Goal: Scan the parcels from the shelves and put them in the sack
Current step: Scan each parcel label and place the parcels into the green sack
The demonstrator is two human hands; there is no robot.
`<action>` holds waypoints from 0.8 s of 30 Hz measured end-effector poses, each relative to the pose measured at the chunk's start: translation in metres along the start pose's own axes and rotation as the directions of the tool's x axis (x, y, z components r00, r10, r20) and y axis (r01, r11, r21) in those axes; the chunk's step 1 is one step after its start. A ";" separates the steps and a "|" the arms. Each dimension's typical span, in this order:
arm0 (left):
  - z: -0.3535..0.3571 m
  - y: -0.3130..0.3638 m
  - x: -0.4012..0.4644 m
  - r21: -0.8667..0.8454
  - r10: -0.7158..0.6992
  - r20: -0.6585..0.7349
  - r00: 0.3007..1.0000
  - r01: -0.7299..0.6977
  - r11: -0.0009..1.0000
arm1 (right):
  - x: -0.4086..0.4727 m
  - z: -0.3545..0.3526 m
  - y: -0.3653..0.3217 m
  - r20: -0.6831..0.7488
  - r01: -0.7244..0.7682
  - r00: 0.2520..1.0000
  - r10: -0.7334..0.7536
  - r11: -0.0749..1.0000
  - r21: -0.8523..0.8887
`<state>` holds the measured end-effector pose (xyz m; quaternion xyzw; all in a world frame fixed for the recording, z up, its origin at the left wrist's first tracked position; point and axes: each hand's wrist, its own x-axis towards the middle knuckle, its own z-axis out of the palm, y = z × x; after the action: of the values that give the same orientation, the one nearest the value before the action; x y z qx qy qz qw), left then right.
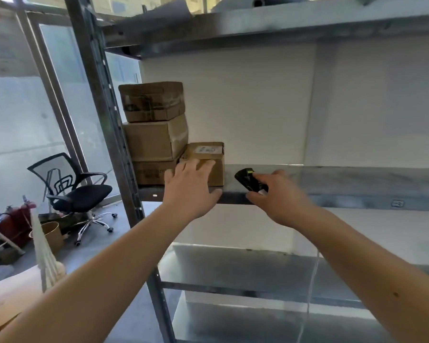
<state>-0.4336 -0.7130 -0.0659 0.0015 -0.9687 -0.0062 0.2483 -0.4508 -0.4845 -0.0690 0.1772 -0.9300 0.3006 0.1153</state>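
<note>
Several brown cardboard parcels stand at the left end of the middle metal shelf (pixel 357 184). Three are stacked: a top parcel (pixel 152 101), a middle parcel (pixel 155 141) and a bottom parcel (pixel 152 172). To their right stands a small parcel (pixel 206 151) with a white label on top. My left hand (pixel 191 189) reaches to the small parcel with fingers spread over its front face. My right hand (pixel 278 196) grips a black handheld scanner (pixel 248 179), which sits on the shelf just right of the small parcel. The sack cannot be clearly identified.
A dark steel upright (pixel 104 125) frames the rack on the left. A lower shelf (pixel 233 268) lies beneath. A black office chair (pixel 77 189) stands on the floor at left, near a tan bin (pixel 51 235) and a white rope net (pixel 45 256).
</note>
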 end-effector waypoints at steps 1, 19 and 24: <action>0.003 -0.002 0.013 0.009 0.022 -0.019 1.000 -0.022 1.000 | 0.006 0.003 -0.001 -0.010 -0.020 1.000 0.020 1.000 0.000; 0.036 -0.019 0.095 -0.430 0.290 0.007 0.957 -0.259 0.865 | 0.035 0.022 -0.014 -0.201 -0.250 0.950 0.237 0.968 -0.040; 0.044 -0.026 0.093 -0.765 0.331 0.042 0.943 -0.183 0.618 | 0.036 0.014 -0.007 -0.253 -0.273 0.931 0.263 0.962 -0.004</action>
<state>-0.5367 -0.7394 -0.0597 -0.2409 -0.8869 -0.3698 0.1366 -0.4827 -0.5077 -0.0650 0.0067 -0.9292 0.3151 0.1930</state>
